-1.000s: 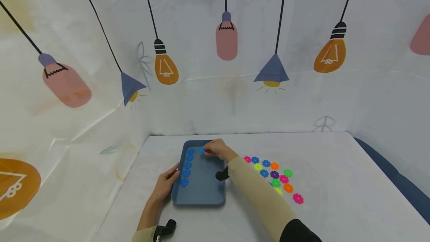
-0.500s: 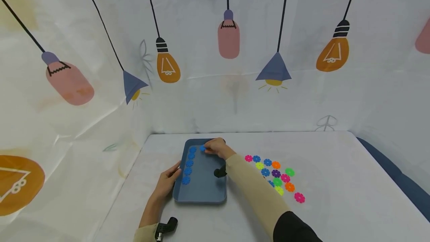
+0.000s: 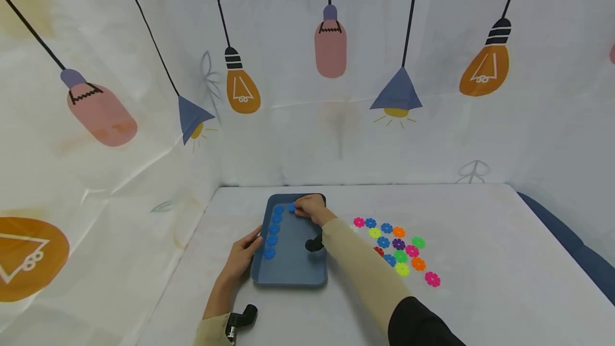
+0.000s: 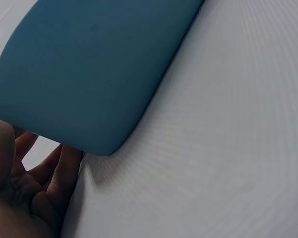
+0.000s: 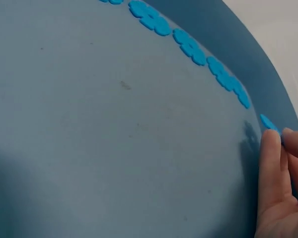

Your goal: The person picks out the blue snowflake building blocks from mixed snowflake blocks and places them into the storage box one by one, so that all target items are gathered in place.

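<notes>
A blue-grey rectangular tray sits on the white table. Along its left side runs a row of several blue flower-shaped discs, seen close up as blue discs in the right wrist view. My right hand is at the tray's far end, pinching another blue flower-shaped disc between thumb and fingertips, near the tray wall. My left hand holds the tray's left edge; in the left wrist view its curled fingers are at the outer wall, partly hidden behind it.
Right of the tray lies a loose group of flower-shaped discs in pink, blue, yellow, orange, green, purple and red. My right forearm crosses in front of part of it. A white wall sheet with printed lamps stands behind the table.
The whole head view has shifted slightly, carrying the scene up and to the right. My right hand stays at the tray's far end with the disc; my left hand keeps its hold on the edge.
</notes>
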`<state>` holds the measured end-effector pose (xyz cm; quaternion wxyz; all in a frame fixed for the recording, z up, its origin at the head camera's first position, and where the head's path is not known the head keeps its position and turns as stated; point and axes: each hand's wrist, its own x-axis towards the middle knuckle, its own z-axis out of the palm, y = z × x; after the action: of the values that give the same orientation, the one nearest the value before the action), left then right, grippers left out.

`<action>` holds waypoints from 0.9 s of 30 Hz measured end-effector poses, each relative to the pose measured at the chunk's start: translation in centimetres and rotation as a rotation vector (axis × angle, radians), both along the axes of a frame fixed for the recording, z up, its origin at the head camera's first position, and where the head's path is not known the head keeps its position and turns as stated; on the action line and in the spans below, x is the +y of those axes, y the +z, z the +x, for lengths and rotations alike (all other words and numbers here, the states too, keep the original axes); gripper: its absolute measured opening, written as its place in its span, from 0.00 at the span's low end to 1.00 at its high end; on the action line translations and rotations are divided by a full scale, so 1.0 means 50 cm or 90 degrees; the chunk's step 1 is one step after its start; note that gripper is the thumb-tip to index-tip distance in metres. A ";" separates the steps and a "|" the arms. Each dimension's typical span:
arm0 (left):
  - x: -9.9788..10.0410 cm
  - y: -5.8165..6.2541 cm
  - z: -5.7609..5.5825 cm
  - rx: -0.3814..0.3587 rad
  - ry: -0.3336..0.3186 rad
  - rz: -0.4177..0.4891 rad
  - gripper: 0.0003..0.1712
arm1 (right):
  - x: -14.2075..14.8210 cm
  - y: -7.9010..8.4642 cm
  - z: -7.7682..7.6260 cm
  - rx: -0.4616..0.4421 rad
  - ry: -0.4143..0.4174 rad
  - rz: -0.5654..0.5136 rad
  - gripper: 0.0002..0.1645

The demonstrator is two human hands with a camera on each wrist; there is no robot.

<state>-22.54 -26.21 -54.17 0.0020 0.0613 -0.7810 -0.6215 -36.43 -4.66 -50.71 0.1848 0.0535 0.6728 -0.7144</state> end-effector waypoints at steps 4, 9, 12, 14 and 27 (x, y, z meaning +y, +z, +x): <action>0.001 0.006 -0.003 0.003 -0.004 0.011 0.27 | -0.005 -0.001 -0.005 0.016 -0.008 0.021 0.13; 0.001 0.007 -0.006 0.000 -0.002 0.013 0.27 | -0.012 -0.009 -0.013 0.030 -0.021 0.046 0.11; 0.000 0.004 -0.006 -0.003 0.003 0.006 0.28 | -0.016 -0.017 -0.018 0.033 -0.030 0.070 0.08; -0.001 0.001 -0.005 -0.005 0.003 0.001 0.28 | -0.019 -0.022 -0.018 0.035 -0.034 0.089 0.06; -0.003 0.001 0.003 -0.003 -0.002 -0.003 0.27 | -0.031 -0.034 -0.010 0.073 -0.039 0.140 0.06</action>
<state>-22.41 -26.37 -54.12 -0.0005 0.0618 -0.7824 -0.6197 -36.90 -6.19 -52.41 0.1173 0.0531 0.7547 -0.6433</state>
